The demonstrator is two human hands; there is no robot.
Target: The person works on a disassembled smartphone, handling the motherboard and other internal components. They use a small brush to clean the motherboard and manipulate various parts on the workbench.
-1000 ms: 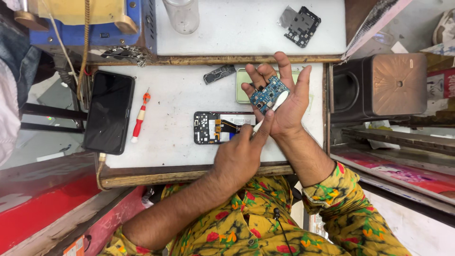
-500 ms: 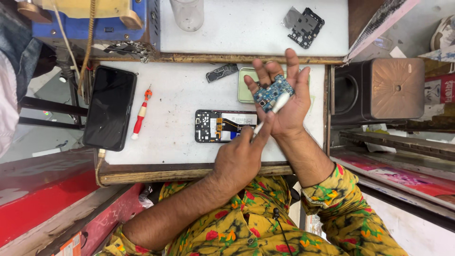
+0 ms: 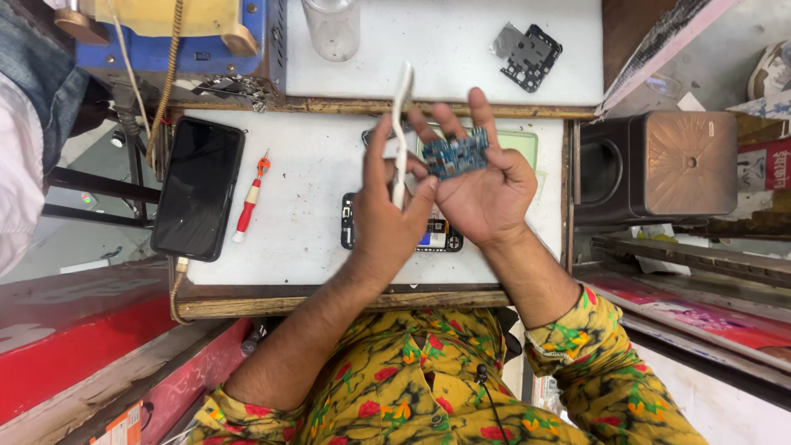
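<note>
White worktop (image 3: 313,239) with a worn wooden front edge fills the middle of this small repair stall, red panels down at the near left and a dark box-shaped speaker (image 3: 659,165) off to the right. Nearest on the bench, mostly hidden under the person's wrists, lies an opened phone body (image 3: 441,237), back off, its long side running left to right. Above it the right hand (image 3: 486,194) is cupped palm up, fingers loosely curled around a small blue circuit board (image 3: 456,156) that rests on the fingertips; the board's longer side runs roughly left to right, tilted a little up toward the far right, component face upward. The left hand (image 3: 387,222) is closed in a pinch on a slim white tool (image 3: 401,136), blurred, so whether it is tweezers or a pry stick I cannot tell; it stands nearly straight away from the person, its upper end pointing to the far side, its lower end just beside the board's left edge. I'd judge the board is being worked on or inspected out of the phone, and the next move calls for a steady palm and a fine, light touch with the tool tip. Further left lie a red-handled screwdriver (image 3: 249,198) and a dark phone (image 3: 198,188), both pointing near to far. Beyond the wooden strip sit a clear jar (image 3: 331,29) and a grey metal shield plate (image 3: 527,53)
</note>
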